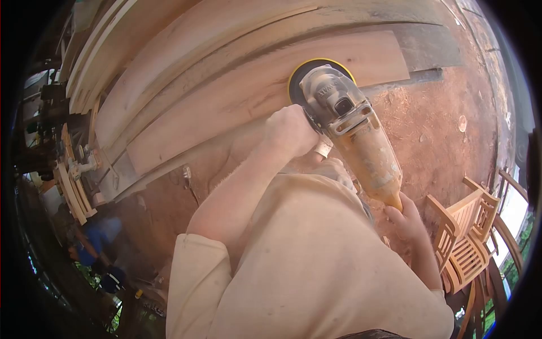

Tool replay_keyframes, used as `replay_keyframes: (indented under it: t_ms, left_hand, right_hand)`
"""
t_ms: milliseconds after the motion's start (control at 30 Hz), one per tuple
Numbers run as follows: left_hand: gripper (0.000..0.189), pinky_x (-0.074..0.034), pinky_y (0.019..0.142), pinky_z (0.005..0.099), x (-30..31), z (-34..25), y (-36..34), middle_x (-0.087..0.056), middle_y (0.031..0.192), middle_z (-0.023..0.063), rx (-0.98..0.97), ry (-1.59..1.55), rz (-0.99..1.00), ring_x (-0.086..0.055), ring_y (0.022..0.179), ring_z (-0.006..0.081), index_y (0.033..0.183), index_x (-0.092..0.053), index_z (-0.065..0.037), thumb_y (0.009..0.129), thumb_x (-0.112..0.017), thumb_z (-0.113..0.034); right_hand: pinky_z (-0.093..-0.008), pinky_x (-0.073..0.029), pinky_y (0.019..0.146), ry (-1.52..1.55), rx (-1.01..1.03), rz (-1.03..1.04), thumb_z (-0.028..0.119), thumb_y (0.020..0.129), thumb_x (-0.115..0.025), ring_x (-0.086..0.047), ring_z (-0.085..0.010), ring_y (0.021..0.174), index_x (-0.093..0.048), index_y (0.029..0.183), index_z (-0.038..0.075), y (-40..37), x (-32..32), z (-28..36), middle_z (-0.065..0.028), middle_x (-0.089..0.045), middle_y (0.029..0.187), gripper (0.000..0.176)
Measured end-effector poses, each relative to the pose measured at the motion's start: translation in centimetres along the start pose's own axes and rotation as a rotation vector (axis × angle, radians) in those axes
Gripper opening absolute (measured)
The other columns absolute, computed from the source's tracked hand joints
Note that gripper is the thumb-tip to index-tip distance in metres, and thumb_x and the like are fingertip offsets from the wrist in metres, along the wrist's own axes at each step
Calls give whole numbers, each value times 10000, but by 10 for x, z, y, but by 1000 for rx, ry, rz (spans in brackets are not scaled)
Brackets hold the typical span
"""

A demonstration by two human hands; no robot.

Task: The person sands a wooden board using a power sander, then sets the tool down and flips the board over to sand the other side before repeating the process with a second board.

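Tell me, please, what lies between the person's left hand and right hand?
In the head view, the dusty yellow sander spans that stretch: the left hand grips by its head, and the right hand holds its rear end.

A woodworking workshop: long sawn planks [226, 96] lie stacked across the upper frame, sawdust [435, 130] coats the reddish floor, and unfinished slatted wooden chairs [466, 237] stand at lower right, chair parts [73, 186] at left.

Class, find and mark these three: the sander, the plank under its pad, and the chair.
sander [350, 121]: head view, on its dusty body.
plank [226, 107]: head view, on its bare face.
chair [468, 254]: head view, on its slatted seat.
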State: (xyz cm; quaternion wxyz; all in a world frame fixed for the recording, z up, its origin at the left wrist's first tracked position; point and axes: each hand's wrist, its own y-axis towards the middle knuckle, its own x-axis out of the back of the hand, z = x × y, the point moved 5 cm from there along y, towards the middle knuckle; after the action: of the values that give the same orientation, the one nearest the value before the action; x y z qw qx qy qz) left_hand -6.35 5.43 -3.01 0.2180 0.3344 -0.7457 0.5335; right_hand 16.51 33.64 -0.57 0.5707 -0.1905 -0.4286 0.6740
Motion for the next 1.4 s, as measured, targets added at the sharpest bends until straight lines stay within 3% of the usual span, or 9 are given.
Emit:
replay_keyframes:
  t_ms: [167,333,567,633,700,733,833,1067,1400]
  left_hand:
    - [305,-600,919,456,3,-67,27,-775,1077,202,-75,47,24,-740,1066,373,1053,-794,-46,888,-708,-288]
    - [324,-594,946,452,2,-150,60,-777,1114,189,-172,160,41,-745,1084,354,1081,-786,-43,897,-693,-293]
    - [263,-551,933,399,-8,-234,92,-796,1107,133,-415,253,-215,-761,1081,275,1081,-797,-94,939,-660,-268]
    - [239,-529,929,386,-20,-243,97,-799,1098,118,-434,257,-292,-763,1069,256,1079,-799,-116,956,-653,-259]
    - [214,-495,932,379,-23,-244,98,-801,1091,79,-493,313,-539,-762,1044,237,1066,-802,-146,983,-629,-239]
    - [206,-505,938,390,-22,-243,92,-802,1102,74,-472,335,-491,-756,1076,240,1068,-805,-136,974,-643,-222]
    - [197,-535,928,385,-23,-218,79,-802,1118,81,-402,309,-246,-761,1085,245,1077,-806,-129,960,-666,-204]
    - [275,-610,923,449,6,-70,18,-784,1089,189,-247,137,-57,-761,1057,346,1093,-789,-59,901,-697,-234]
    - [258,-608,920,477,15,134,-83,-775,1050,232,100,-179,-160,-756,1032,390,1030,-780,-7,852,-717,-182]
  right_hand:
    - [-284,-493,699,175,10,-57,252,935,-631,-578,-94,769,-629,1212,-12,-3,25,-34,-18,-618,869,382]
    - [-282,-485,622,281,-1,-195,269,974,-613,-572,-98,679,-627,1180,0,-6,51,-61,-16,-602,840,339]
    - [-299,-490,564,505,51,-303,333,1050,-557,-578,-132,623,-596,1197,5,3,68,-79,-32,-586,824,362]
    - [-298,-489,560,547,51,-317,340,1054,-548,-581,-133,622,-591,1202,4,3,59,-74,-35,-586,820,370]
    - [-297,-488,557,580,46,-305,347,1057,-540,-584,-134,621,-586,1207,3,7,48,-75,-39,-585,817,378]
    - [-299,-489,556,635,38,-291,346,1057,-537,-583,-135,618,-585,1208,7,7,40,-83,-39,-582,813,374]
    - [-301,-490,560,674,17,-246,341,1054,-536,-579,-136,618,-582,1208,10,3,17,-94,-40,-582,812,368]
    - [-307,-506,646,394,78,-64,323,1026,-569,-588,-127,690,-586,1202,0,-7,-38,-62,-35,-606,837,369]
    - [-304,-512,734,44,33,236,312,983,-638,-604,-122,819,-601,1256,-12,12,-104,18,-28,-636,930,426]
